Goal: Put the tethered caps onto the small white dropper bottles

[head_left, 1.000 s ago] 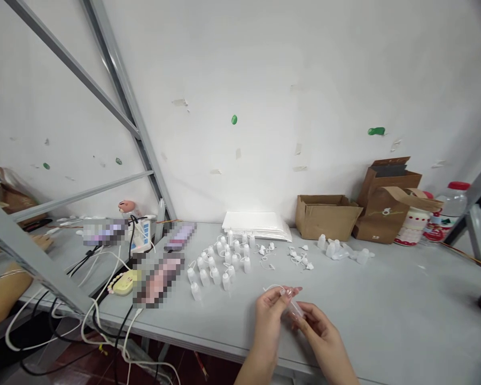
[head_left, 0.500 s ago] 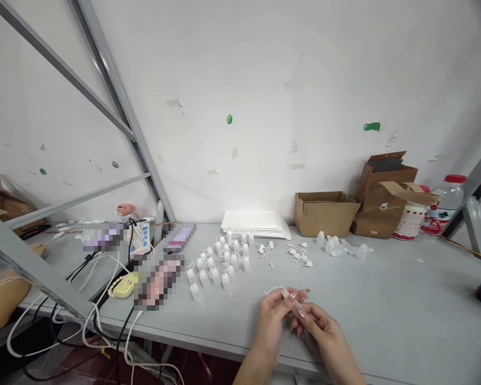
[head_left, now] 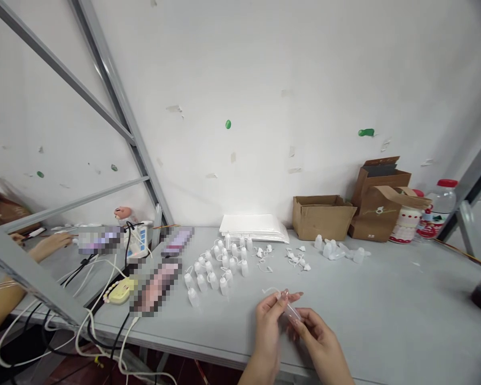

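Observation:
Between my two hands, above the front of the grey table [head_left: 369, 321], is a small translucent plastic squeeze bottle [head_left: 292, 313], held at a tilt. My left hand [head_left: 269, 321] pinches its upper end, where a thin white strap sticks out to the left. My right hand [head_left: 315, 334] grips its lower body, with fingers curled round it. Part of the bottle is hidden by my fingers. To the left of my hands stand several similar bottles [head_left: 212, 280] in a group, many with looped straps. Several loose white caps [head_left: 299, 258] lie beyond my hands.
More translucent bottles [head_left: 332, 250] lie before an open cardboard box [head_left: 323, 218]. A stack of white sheets [head_left: 254, 227] rests against the wall. Brown paper bag [head_left: 379, 208], red-capped bottle [head_left: 441, 206], blurred phones [head_left: 156, 289] and cables flank the sides. A metal post separates a co-worker's arm [head_left: 50, 245] at left.
My left fingers have shifted slightly at the bottle's top end, while both hands stay on it. The co-worker's hand has reached farther across the neighbouring table. The view has shifted slightly.

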Demonstrator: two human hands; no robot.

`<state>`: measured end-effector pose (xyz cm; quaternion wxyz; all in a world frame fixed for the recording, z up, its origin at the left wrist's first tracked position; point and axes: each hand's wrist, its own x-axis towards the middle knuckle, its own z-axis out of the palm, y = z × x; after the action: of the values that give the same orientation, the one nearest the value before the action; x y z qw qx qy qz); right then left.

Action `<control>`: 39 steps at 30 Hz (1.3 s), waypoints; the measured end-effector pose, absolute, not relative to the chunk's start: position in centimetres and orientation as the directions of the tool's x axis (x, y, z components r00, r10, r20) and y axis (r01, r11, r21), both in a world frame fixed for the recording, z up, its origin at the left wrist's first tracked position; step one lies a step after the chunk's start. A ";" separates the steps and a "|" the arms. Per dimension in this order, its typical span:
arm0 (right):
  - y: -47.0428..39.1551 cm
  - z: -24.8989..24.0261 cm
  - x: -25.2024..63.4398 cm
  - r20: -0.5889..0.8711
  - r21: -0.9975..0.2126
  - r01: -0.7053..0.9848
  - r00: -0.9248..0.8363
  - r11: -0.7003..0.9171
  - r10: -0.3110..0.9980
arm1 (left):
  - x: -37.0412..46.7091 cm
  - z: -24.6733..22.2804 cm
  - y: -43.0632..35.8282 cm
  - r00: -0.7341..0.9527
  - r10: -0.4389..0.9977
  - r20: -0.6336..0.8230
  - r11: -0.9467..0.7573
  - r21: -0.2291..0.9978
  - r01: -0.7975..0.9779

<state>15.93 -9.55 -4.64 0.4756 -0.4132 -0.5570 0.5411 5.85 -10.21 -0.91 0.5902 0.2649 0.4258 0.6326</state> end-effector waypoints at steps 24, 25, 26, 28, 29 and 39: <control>-9.6 -4.3 15.8 0.106 -0.989 -0.116 -0.171 0.087 0.979 | 4.9 -0.6 -9.5 -0.084 0.991 -0.101 0.057 0.907 -0.418; -9.6 -4.3 15.8 0.099 -0.991 -0.109 -0.166 0.082 0.981 | 4.9 -0.6 -9.5 -0.089 0.991 -0.097 0.053 0.913 -0.405; -9.7 -4.3 15.8 0.093 -0.992 -0.104 -0.160 0.077 0.983 | 4.9 -0.6 -9.6 -0.086 0.992 -0.090 0.050 0.920 -0.388; -9.8 -4.2 15.8 0.086 -0.992 -0.106 -0.146 0.071 0.985 | 5.0 -0.5 -9.7 -0.063 0.995 -0.081 0.053 0.932 -0.360; -9.9 -4.2 15.8 0.087 -0.991 -0.115 -0.140 0.071 0.986 | 5.0 -0.5 -9.7 -0.049 0.995 -0.088 0.065 0.933 -0.353; -9.7 -3.9 15.7 0.087 -0.976 -0.213 -0.188 0.046 0.978 | 4.7 -1.0 -9.8 0.006 0.985 -0.172 0.153 0.859 -0.488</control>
<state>15.74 -9.73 -3.91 0.5141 -0.3762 -0.5086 0.5792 4.65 -9.80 -0.97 0.6405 0.3049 0.4079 0.5749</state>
